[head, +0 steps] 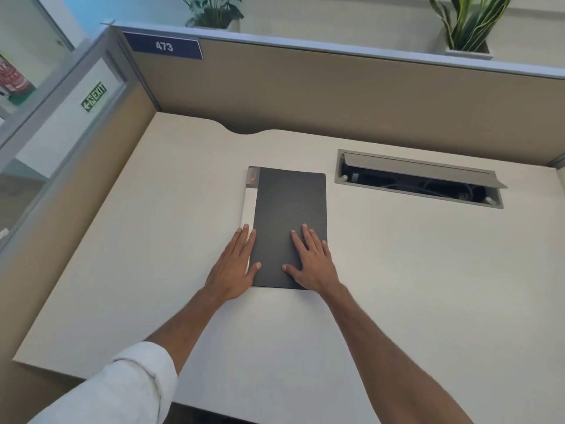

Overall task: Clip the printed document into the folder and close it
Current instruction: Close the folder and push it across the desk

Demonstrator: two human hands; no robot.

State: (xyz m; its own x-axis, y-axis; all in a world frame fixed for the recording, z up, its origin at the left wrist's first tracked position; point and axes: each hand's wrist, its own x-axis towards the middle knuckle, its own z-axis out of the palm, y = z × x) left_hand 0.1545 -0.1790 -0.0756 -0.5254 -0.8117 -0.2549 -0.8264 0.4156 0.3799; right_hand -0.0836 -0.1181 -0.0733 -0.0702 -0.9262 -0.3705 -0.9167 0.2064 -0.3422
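Note:
A dark grey folder [290, 209] lies closed and flat in the middle of the pale desk [428, 270]. A white strip with a grey and orange top [250, 197] runs along its left side. My left hand [237, 267] rests flat at the folder's lower left edge, fingers spread, thumb on the cover. Flat on the cover's lower right part lies my right hand [312, 258], fingers apart. Neither hand grips anything. No loose printed document is visible.
A recessed cable tray [419, 179] with its lid tilted up sits to the right of the folder. Beige cubicle panels [336, 96] wall the desk at the back and left. Two potted plants [467, 26] stand behind the partition.

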